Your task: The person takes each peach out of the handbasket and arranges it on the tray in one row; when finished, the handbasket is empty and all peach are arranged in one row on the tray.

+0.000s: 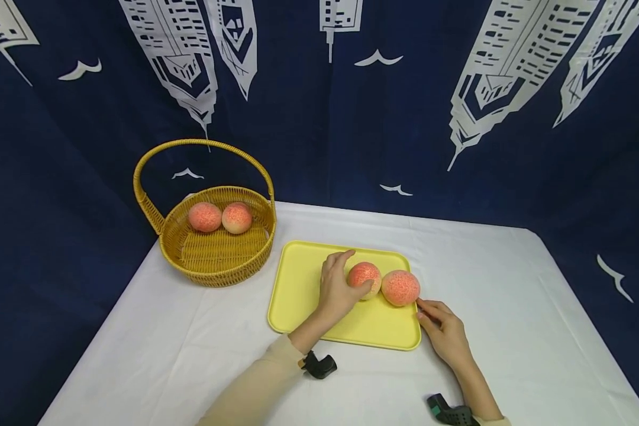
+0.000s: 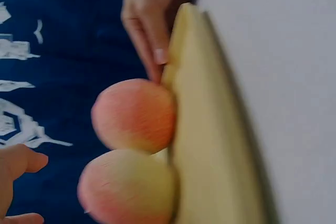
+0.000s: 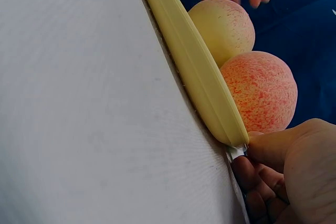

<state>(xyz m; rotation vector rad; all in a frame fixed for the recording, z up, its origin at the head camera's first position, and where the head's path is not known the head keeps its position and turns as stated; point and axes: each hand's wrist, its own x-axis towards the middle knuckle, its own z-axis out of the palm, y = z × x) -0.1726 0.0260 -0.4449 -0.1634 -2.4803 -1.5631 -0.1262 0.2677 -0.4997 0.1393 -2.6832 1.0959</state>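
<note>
Sleeve (image 1: 250, 387) cut off; left fingers (image 1: 343, 258) apart, partly hiding peach (image 1: 363, 273); right fingers (image 3: 272, 147) pinch tray (image 1: 302, 290).

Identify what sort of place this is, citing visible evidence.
Probably a staged tabletop filming area: a dark blue fabric backdrop printed with white buildings, a flat table under white cloth, and a small black device worn on one wrist.

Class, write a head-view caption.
Left grip beside a peach, right grip at the yellow tray, two peaches in the basket.
</note>
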